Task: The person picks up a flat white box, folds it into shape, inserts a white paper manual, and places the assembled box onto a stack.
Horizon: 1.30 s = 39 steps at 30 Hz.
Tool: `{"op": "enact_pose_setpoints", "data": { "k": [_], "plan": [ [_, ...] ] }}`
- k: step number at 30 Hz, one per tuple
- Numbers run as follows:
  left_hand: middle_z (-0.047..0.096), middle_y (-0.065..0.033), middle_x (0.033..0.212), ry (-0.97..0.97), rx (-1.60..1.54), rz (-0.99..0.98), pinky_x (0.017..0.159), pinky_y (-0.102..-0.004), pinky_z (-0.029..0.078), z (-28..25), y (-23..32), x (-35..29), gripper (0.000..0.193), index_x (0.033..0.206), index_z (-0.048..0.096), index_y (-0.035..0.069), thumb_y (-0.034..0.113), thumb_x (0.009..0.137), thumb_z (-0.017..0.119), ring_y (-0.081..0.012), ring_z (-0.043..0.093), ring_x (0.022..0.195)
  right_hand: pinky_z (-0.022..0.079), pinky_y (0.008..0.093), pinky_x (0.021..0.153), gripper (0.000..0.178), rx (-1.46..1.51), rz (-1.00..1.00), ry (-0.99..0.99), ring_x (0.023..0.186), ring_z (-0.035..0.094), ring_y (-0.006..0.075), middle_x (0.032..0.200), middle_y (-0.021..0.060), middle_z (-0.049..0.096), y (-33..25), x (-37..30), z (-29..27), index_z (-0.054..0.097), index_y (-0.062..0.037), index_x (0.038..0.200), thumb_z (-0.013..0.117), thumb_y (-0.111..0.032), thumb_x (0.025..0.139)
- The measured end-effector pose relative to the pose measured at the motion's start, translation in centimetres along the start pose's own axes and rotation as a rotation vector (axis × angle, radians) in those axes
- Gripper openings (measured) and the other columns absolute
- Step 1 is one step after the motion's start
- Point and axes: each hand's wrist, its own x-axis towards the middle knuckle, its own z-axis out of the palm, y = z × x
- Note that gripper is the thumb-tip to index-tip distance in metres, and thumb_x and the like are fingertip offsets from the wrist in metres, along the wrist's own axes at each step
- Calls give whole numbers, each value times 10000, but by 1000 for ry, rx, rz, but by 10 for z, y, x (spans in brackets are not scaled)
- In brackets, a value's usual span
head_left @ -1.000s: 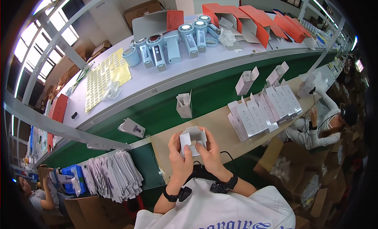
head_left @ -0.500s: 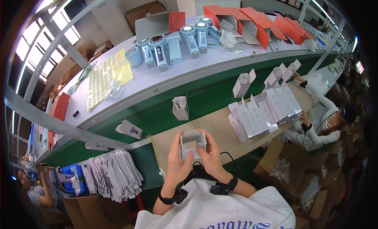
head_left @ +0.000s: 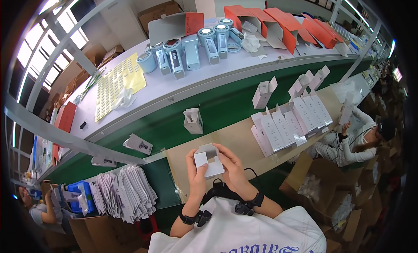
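Observation:
Between my hands, over the bench, is a small white carton [head_left: 215, 168] with its flapped end facing up. My left hand [head_left: 197, 178] wraps its left side, the thumb pressing on a white flap. Around the right side curl the fingers of my right hand [head_left: 235, 174], its thumb near the rim. The far flap stands up, grey inside, and part of the opening shows between the flaps. Just beyond my hands, an open white carton [head_left: 194, 126] with something white inside stands upright on the bench.
Rows of white cartons [head_left: 278, 129] stand on the tan bench [head_left: 233, 140] to the right. A stack of flattened cartons [head_left: 126, 194] lies at left. The white shelf [head_left: 174, 85] ahead carries pale blue devices [head_left: 191, 55] and orange boxes [head_left: 278, 24]. A co-worker [head_left: 363, 131] sits at right.
White flaps on the carton in my hands have folded inward, covering part of its opening, and my thumbs have shifted. The co-worker at right has picked up a white carton.

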Motion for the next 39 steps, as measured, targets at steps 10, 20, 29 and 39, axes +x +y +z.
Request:
{"op": "enact_pose_setpoints", "data": {
  "k": [10, 20, 29, 39],
  "plan": [
    [487, -144, 1212, -107, -180, 140, 969, -324, 342, -10, -14, 11, 306, 1097, 482, 39, 24, 792, 475, -212, 458, 1103, 428, 275, 897, 388, -457, -275, -118, 1078, 520, 154, 1218, 75, 513, 11, 10, -14, 504, -22, 1287, 482, 4, 900],
    [555, -133, 1133, -60, -58, 95, 950, -313, 375, -9, -15, 15, 273, 1048, 498, 24, -21, 779, 491, -200, 515, 1063, 464, 280, 877, 409, -388, -78, -97, 1011, 563, 125, 1128, 72, 583, 10, 17, -16, 497, 10, 1230, 588, 39, 832],
    [578, -120, 1100, -9, 40, 89, 953, -318, 387, -4, -16, 17, 271, 1055, 509, 17, -58, 796, 483, -196, 530, 1061, 469, 271, 869, 356, -429, -100, 1, 977, 582, 126, 1088, 61, 606, 24, 21, -20, 517, 3, 1157, 606, 56, 816],
    [519, -146, 1183, -403, 256, 164, 950, -369, 400, -27, -16, 15, 745, 1374, 312, 37, 34, 726, 679, -288, 517, 1091, 401, 325, 977, 514, -523, 0, -91, 1202, 449, 165, 1397, 119, 373, 12, 18, -29, 306, -28, 1413, 418, -291, 985]
  ]
}}
